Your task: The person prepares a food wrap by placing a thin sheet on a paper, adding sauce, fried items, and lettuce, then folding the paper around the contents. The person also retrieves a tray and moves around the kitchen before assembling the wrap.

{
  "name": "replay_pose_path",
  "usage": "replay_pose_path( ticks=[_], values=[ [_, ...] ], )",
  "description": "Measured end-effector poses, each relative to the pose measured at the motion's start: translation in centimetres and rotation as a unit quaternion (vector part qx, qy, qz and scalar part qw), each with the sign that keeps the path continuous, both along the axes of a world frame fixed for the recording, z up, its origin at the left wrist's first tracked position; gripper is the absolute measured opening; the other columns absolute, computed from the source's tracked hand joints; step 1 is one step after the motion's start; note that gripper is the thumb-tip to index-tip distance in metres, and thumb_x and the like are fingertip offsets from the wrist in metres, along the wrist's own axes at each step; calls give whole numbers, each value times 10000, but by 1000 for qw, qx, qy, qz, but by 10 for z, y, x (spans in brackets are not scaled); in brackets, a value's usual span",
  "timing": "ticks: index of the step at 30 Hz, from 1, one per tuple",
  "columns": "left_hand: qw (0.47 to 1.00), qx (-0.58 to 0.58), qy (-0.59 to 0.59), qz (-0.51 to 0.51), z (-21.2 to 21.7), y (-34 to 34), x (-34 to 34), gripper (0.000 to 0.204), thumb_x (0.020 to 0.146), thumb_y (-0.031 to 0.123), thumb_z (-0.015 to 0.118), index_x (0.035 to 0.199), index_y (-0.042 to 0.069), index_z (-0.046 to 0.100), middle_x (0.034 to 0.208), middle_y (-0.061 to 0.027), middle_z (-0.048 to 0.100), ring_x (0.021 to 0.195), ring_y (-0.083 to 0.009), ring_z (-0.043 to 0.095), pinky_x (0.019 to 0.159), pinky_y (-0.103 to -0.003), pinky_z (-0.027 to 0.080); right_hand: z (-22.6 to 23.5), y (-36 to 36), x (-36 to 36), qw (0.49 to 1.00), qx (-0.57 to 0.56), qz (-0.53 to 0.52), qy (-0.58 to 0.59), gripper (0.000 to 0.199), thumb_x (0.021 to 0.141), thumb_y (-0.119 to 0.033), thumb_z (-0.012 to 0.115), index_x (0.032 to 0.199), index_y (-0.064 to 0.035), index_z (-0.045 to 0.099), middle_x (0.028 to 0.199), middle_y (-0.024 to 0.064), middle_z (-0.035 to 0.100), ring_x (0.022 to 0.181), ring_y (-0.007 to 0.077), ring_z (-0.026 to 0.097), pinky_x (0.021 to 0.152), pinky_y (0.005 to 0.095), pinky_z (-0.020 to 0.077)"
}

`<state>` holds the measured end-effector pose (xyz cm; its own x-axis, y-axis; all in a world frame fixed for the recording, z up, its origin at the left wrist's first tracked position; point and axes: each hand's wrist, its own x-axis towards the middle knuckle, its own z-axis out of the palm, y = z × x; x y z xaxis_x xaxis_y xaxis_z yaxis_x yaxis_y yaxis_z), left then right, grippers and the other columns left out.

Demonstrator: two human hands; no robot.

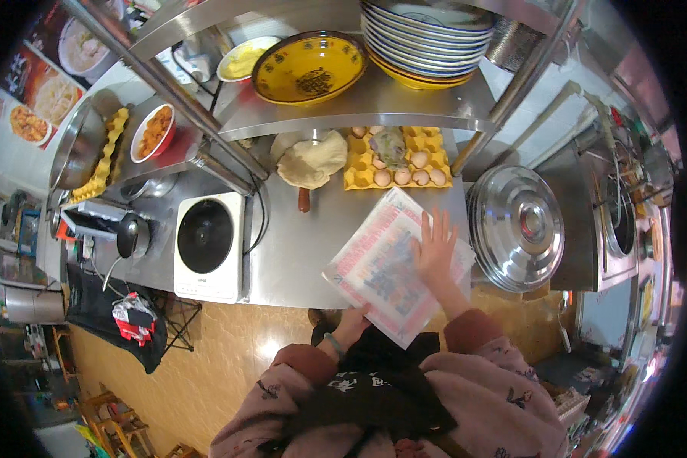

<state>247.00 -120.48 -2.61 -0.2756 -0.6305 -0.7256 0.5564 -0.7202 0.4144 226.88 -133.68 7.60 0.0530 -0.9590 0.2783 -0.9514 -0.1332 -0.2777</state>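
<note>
A: Anyone else getting nervous here? That flat pink-bordered packet (pixel 385 271) is lying on the steel counter (pixel 282 267), but its 6 o'clock corner is hanging out past the near edge.

B: Yeah lol. The right hand (pixel 437 250) is resting on it around 2 o'clock, fingers standing apart and not clamping anything. The left hand (pixel 351 327) is sitting at 7 o'clock by the lower edge. Its fingertips are mostly hiding, so I can't tell if they're pinching or just touching.

A: So if that palm is pressing too lightly, the overhang could be dragging the whole thing floorward. Slick steel wouldn't be helping, imo.

B: The other direction is bugging me more. The 12 o'clock corner is pointing right at the yellow egg tray (pixel 435 145), just beside it, can't tell if they're touching. A hard shove that way could be knocking the eggs (pixel 382 177) together.

A: And the steel lids (pixel 523 229) are standing near its 3 o'clock side, so a careless sideways swing could be clipping them.
</note>
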Motion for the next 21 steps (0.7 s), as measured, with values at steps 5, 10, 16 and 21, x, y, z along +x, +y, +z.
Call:
replay_pose_path(
  ticks=[5, 10, 16, 21],
  values=[
    [997, -41, 25, -60, 9, 4, 20, 419, 869, 212, 545, 1228, 61, 393, 1193, -103, 495, 1055, -256, 523, 862, -426, 465, -40, 28, 28, 995, 91, 37, 32, 588, 813, -293, 529, 1346, -118, 352, 1436, 164, 211, 1328, 338, 181, 1017, 599, 126],
    [989, -26, 22, -145, 3, -5, 26, 505, 893, 320, 509, 1299, 59, 357, 1258, -85, 448, 1125, -235, 479, 924, -378, 424, -66, 17, 17, 989, 114, 91, 36, 566, 813, -321, 522, 1327, -133, 380, 1427, 158, 233, 1318, 330, 206, 1019, 593, 136],
    [975, 21, 75, -210, -9, -21, 34, 513, 905, 354, 485, 1302, 61, 345, 1301, -106, 412, 1138, -253, 471, 916, -395, 437, -56, 6, 3, 984, 87, 138, 67, 528, 820, -335, 521, 1303, -155, 407, 1412, 151, 263, 1314, 329, 216, 1021, 589, 141],
    [974, -13, 55, -220, 8, -29, 33, 518, 903, 420, 458, 1256, 46, 399, 1176, -128, 522, 999, -246, 565, 818, -361, 502, -55, -1, 8, 982, 149, 72, 89, 537, 821, -323, 522, 1317, -163, 391, 1418, 137, 256, 1323, 329, 195, 1031, 571, 135]
  ],
)
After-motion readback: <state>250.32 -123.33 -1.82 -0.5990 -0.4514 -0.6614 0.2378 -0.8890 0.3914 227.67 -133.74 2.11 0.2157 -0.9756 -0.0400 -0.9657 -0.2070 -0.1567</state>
